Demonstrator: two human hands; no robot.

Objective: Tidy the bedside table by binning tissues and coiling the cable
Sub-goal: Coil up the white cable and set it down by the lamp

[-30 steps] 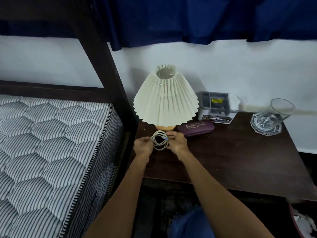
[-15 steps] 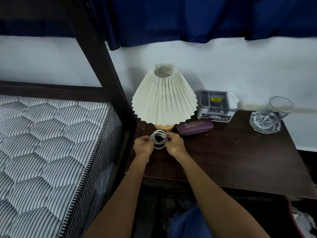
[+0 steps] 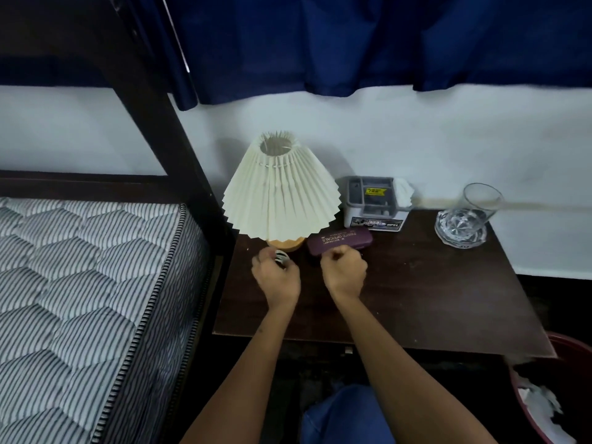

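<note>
- Far left, a striped quilted mattress [image 3: 73, 283] lies in a dark wooden bed frame [image 3: 153, 100], whose post rises past the navy curtain [image 3: 352, 43].
- Next to the bed stands the dark bedside table [image 3: 432, 299], hard against the white wall.
- At its back left corner sits a lamp [image 3: 280, 193] with a cream pleated shade and a wooden base.
- Just in front of that base, the left hand [image 3: 277, 277] has its fingers curled around the coiled cable [image 3: 282, 257]; only a few pale loops peek out above the knuckles.
- The right hand [image 3: 344, 270] is a little apart, fingers folded into a fist; from here I can't tell whether it holds anything.
- Touching or just behind that fist lies a maroon glasses case [image 3: 341, 240].
- Behind the case, a grey organiser box [image 3: 373, 203] holds a white tissue [image 3: 403, 190] tucked in its right end.
- Further right, a clear glass [image 3: 471, 216] leans on a cut-glass coaster.
- Off the table's right front corner, low down, a red bin [image 3: 567, 354] contains crumpled white tissues [image 3: 541, 405].
</note>
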